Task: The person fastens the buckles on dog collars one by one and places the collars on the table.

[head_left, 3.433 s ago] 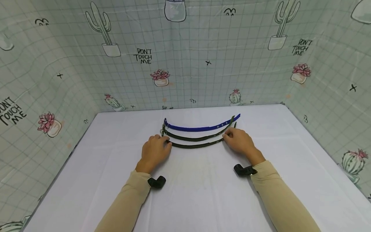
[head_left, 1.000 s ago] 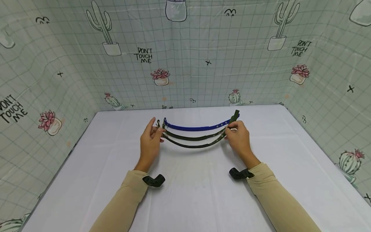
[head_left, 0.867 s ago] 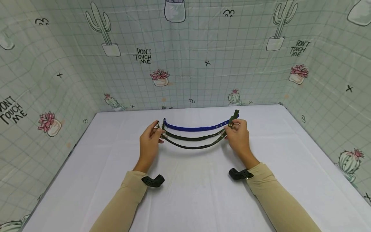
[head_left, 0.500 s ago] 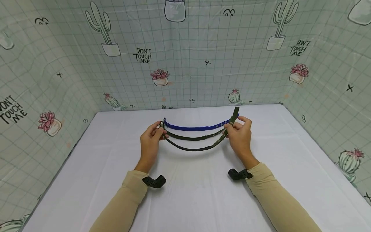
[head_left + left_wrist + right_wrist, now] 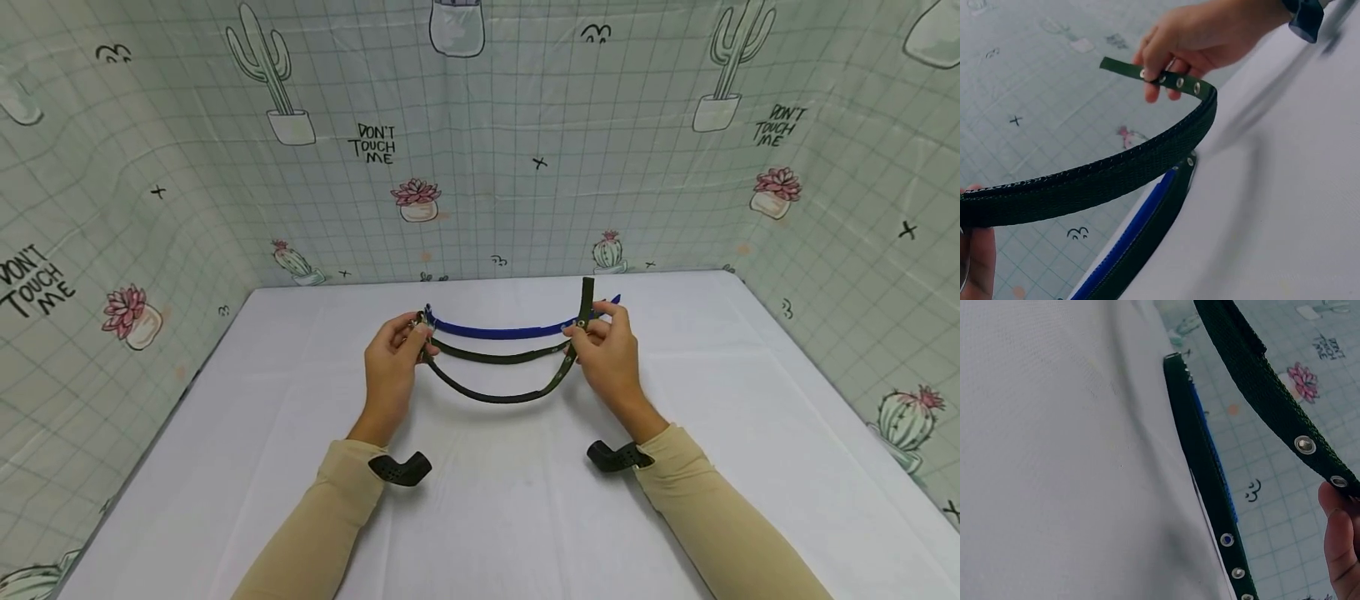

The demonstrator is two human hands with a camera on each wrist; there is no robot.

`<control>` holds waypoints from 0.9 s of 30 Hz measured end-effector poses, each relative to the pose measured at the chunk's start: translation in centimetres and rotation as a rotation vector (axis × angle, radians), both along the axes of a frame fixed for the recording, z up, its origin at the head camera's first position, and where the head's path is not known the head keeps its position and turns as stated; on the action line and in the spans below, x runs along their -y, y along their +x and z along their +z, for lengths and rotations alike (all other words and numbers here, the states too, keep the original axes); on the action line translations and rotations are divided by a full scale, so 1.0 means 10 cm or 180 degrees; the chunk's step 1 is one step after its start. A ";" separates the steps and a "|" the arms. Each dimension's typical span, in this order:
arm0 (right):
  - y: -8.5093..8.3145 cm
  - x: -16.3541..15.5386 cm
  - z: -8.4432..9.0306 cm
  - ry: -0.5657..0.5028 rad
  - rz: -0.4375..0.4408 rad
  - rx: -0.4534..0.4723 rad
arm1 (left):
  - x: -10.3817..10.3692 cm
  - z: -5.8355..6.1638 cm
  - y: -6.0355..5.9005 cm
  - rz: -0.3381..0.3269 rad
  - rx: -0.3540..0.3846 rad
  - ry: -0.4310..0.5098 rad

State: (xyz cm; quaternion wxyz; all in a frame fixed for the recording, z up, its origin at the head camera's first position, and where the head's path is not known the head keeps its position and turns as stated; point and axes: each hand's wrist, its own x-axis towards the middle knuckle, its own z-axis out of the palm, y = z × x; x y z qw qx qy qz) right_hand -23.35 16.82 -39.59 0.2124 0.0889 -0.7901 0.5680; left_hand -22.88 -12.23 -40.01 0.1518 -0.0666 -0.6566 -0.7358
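Note:
In the head view a dark green webbing collar (image 5: 498,401) with metal eyelets sags in a curve between both hands. My left hand (image 5: 390,367) pinches its left end, where some metal hardware shows. The thumb and fingers of my right hand (image 5: 609,354) grip the eyelet end, and a straight tip sticks up past them. In the left wrist view the right hand's fingers lie at the eyelets on the green collar (image 5: 1116,153). Behind it are a second green collar (image 5: 498,359) and a blue collar (image 5: 498,334), both laid out on the table.
The table has a white cover (image 5: 495,517). A cloth backdrop (image 5: 495,108) printed with cacti and lettering stands behind it and at both sides. Black camera mounts (image 5: 401,469) sit on the wrists.
Both hands have lifted the near green collar off the table. Over the last half second the right hand has moved left, so the collar sags deeper and its tip stands more upright.

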 end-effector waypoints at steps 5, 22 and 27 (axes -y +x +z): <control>-0.12 -0.03 -0.18 0.0030 0.0041 -0.0098 | 0.01 -0.01 0.00 0.0106 0.0010 -0.0021; 0.09 0.22 -0.01 0.0285 0.0299 -0.0399 | -0.05 0.00 0.02 -0.0152 -0.0104 -0.0243; 0.27 0.35 0.20 0.0233 0.0468 -0.0386 | -0.08 0.00 0.03 -0.0103 -0.0059 -0.0241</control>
